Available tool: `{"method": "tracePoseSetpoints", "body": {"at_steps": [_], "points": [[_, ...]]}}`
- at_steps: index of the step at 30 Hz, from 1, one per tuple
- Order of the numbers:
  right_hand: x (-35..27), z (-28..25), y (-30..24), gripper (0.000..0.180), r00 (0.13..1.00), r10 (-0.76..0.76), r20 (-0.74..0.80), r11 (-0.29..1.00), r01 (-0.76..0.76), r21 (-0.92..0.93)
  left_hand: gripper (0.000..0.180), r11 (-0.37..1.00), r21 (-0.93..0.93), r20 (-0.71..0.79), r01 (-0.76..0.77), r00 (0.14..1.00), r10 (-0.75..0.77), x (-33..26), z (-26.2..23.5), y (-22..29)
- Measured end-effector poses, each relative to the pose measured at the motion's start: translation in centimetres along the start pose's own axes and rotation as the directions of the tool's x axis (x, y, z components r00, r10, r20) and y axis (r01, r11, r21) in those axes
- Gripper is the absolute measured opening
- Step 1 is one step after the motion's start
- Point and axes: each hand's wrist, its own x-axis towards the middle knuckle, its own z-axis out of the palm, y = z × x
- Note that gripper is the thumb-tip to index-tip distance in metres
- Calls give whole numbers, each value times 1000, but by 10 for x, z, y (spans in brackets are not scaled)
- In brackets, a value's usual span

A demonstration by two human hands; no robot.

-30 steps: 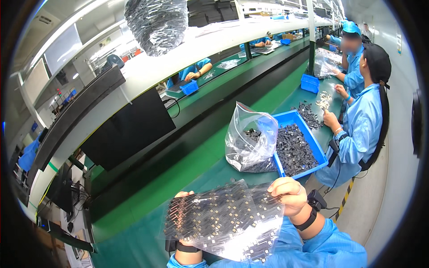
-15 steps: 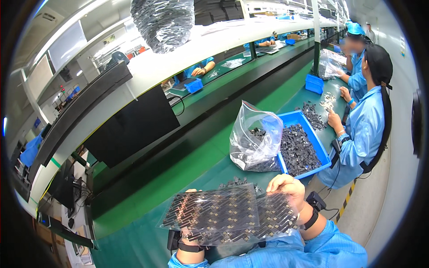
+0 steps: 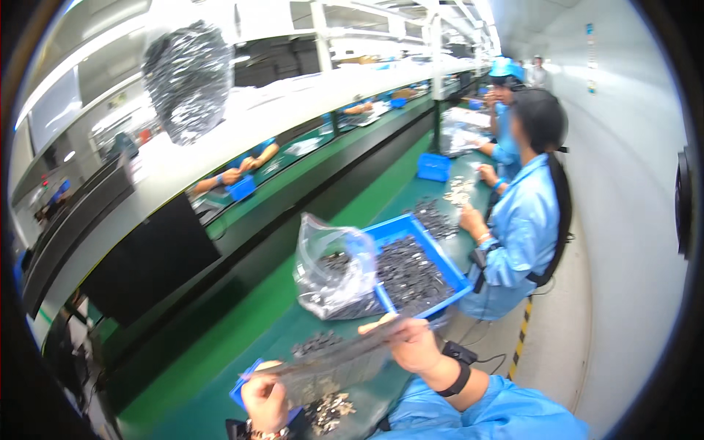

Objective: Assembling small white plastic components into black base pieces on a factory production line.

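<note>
My left hand [image 3: 265, 403] and my right hand [image 3: 416, 348] are both closed on opposite ends of the clear plastic sheets with rows of dark parts [image 3: 334, 361]. The sheets are tilted nearly edge-on and blurred, so their count cannot be told. Below them on the green table lies a loose pile of small dark and pale pieces [image 3: 330, 412]. Just beyond the sheets is a small heap of black pieces [image 3: 317, 342]. A blue tray [image 3: 249, 378] peeks out beside my left hand, mostly hidden.
A clear plastic bag [image 3: 334, 275] of black pieces stands against a blue bin [image 3: 451, 275] filled with similar pieces. At the right, a co-worker in a blue smock [image 3: 524, 220] handles pale pieces [image 3: 460, 191]. A shelf [image 3: 271, 103] runs along the far left.
The sheets have gone from lying nearly flat toward me to tilted edge-on, uncovering the loose pile beneath. My view has swung right, so the surroundings sit farther left.
</note>
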Motion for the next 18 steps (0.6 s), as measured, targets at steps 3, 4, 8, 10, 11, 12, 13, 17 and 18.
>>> {"method": "tracePoseSetpoints", "body": {"at_steps": [3,4,8,10,11,12,13,17,18], "points": [[4,9,-28,22,989,100,-110,982,-81,173,10,998,33,137,58,989,-62,4,21,32],[3,2,-30,22,988,86,-127,985,-66,158,13,994,38,190,107,975,-112,5,28,36],[-6,-26,-38,25,969,175,-172,957,-126,262,30,986,88,392,140,906,-164,6,52,49],[-11,-49,-38,22,977,122,-173,968,-79,236,32,987,16,538,163,831,-146,7,56,39],[-11,-55,-45,22,977,112,-179,971,-70,229,32,987,11,547,160,825,-139,8,57,36],[-10,-60,-54,21,977,115,-178,963,-65,261,30,969,79,604,234,762,-233,10,56,35],[-11,-66,-62,20,977,118,-178,954,-61,294,28,942,153,650,300,687,-325,12,58,34],[-10,-96,-76,29,993,-25,-120,977,49,208,22,955,-173,640,241,764,-77,14,93,30],[-8,-97,-81,29,992,-28,-125,978,53,203,19,930,-226,652,291,754,-78,15,96,29]]}}
